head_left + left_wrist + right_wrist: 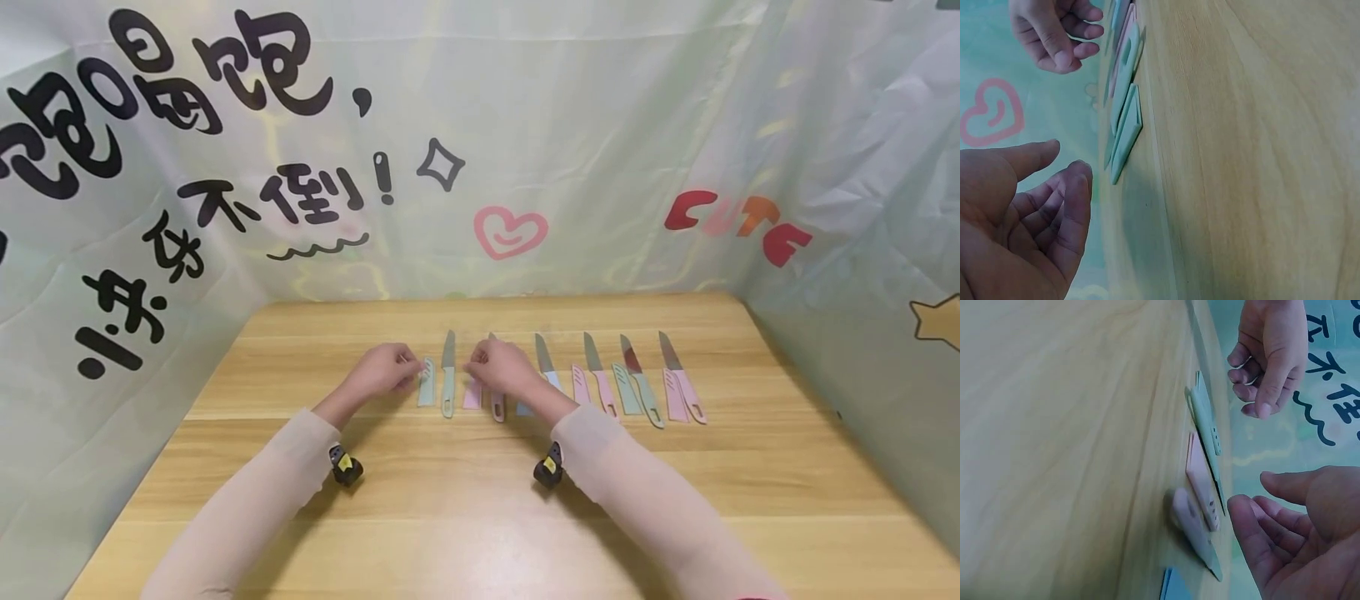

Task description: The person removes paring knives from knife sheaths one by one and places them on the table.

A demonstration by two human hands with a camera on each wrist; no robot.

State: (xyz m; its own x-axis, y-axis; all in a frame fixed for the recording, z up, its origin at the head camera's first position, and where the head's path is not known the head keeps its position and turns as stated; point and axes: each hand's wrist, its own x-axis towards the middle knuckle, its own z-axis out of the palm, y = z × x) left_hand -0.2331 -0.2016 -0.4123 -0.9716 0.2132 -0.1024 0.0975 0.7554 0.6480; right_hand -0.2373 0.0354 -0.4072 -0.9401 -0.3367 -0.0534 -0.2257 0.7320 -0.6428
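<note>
My left hand [384, 367] hovers just left of a green sheath [427, 383], thumb and loosely bent fingers apart with nothing between them. Beside that sheath lies a green-handled knife [448, 375], blade pointing away. My right hand [501, 365] is over a pink sheath [472, 395] and a pink-handled knife [498, 407], partly covering both in the head view. In the right wrist view, a gap shows between my right thumb and curved fingers [1254, 534], which hold nothing. That view shows the pink knife [1191, 522] whole, next to its sheath [1200, 478].
Rightward, the row continues with a blue sheath [523, 409] and knife [543, 354], a pink knife [600, 379], a green knife [642, 387] with a reddish blade, and another pink knife [686, 383], with sheaths alongside. A printed cloth [600, 150] hangs behind the wooden table [465, 500].
</note>
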